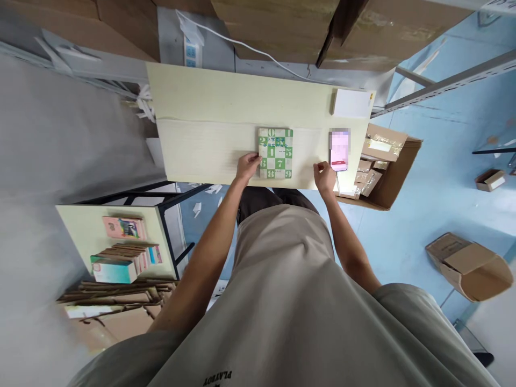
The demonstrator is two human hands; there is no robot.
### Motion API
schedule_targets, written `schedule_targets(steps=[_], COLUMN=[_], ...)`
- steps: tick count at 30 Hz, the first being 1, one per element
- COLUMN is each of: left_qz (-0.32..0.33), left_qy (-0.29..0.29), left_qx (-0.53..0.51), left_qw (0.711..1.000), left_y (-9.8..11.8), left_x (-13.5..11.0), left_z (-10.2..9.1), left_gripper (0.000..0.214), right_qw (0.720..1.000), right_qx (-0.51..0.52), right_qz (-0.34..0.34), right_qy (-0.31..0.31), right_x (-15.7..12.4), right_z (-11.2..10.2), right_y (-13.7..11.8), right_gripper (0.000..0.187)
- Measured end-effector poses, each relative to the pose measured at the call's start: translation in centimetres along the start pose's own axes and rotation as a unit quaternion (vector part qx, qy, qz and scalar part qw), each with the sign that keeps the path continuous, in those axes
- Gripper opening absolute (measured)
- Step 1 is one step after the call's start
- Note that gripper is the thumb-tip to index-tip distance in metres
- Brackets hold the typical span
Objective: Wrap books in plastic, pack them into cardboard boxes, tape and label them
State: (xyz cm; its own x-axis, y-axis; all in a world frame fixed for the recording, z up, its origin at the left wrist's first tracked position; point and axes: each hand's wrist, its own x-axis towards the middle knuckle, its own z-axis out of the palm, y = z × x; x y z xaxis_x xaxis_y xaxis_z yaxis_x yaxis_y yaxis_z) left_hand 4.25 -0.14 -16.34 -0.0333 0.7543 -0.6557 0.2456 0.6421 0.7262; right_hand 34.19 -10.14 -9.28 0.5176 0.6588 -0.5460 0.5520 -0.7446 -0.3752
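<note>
A book point(276, 153) with a green and white checked cover of numerals lies closed on the pale table point(201, 97). At its left edge is my left hand point(248, 166), thumb and fingers closed on the border of the cover. My right hand point(324, 176) rests near the table's front edge with its fingers curled in; nothing shows in them. Just above and to the right of that hand lies a phone point(339, 153) with a lit pink screen, a white cable point(337, 183) running from its lower end.
A white box point(351, 103) sits at the table's back right corner. An open carton point(397, 177) with packets stands off the right end. Large cartons point(278, 27) line the back. On a lower left table point(80, 226) are stacked books point(124, 260). Another carton point(470, 266) lies on the floor.
</note>
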Motion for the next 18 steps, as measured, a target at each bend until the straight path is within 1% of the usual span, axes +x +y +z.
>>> schedule_targets(steps=[2,5,7,9,11,14,16,18], left_qz=[0.013,0.061,0.086,0.101,0.12,0.156,0.165,0.155], left_qy=[-0.001,0.01,0.03,0.05,0.071,0.102,0.12,0.132], left_qx=[0.014,0.087,0.137,0.157,0.156,0.146,0.149,0.16], left_qw=[1.0,0.994,0.986,0.981,0.978,0.972,0.968,0.966], left_y=[0.0,-0.1,-0.3,-0.4,-0.5,-0.2,0.1,0.4], left_x=[-0.1,-0.5,-0.8,-1.2,-1.8,-2.5,-2.8,-2.7], left_z=[0.0,-0.2,-0.3,0.0,0.6,2.0,2.9,3.7], left_gripper=[0.025,0.027,0.028,0.031,0.035,0.041,0.038,0.027], right_qw=[0.999,0.987,0.974,0.964,0.957,0.955,0.957,0.96], right_qx=[0.004,0.022,0.027,0.014,-0.017,-0.076,-0.106,-0.115], right_qz=[-0.042,-0.155,-0.225,-0.266,-0.282,-0.266,-0.236,-0.217], right_qy=[0.011,0.026,0.015,-0.016,-0.056,-0.108,-0.128,-0.137], right_x=[-0.6,-2.0,-3.0,-3.8,-4.3,-4.5,-4.4,-4.2], right_z=[-0.4,-0.4,0.4,1.7,3.4,5.6,6.6,6.9], right_y=[-0.4,-1.8,-3.6,-5.8,-8.2,-11.0,-12.1,-12.3], right_gripper=[0.02,0.018,0.016,0.015,0.016,0.022,0.027,0.028])
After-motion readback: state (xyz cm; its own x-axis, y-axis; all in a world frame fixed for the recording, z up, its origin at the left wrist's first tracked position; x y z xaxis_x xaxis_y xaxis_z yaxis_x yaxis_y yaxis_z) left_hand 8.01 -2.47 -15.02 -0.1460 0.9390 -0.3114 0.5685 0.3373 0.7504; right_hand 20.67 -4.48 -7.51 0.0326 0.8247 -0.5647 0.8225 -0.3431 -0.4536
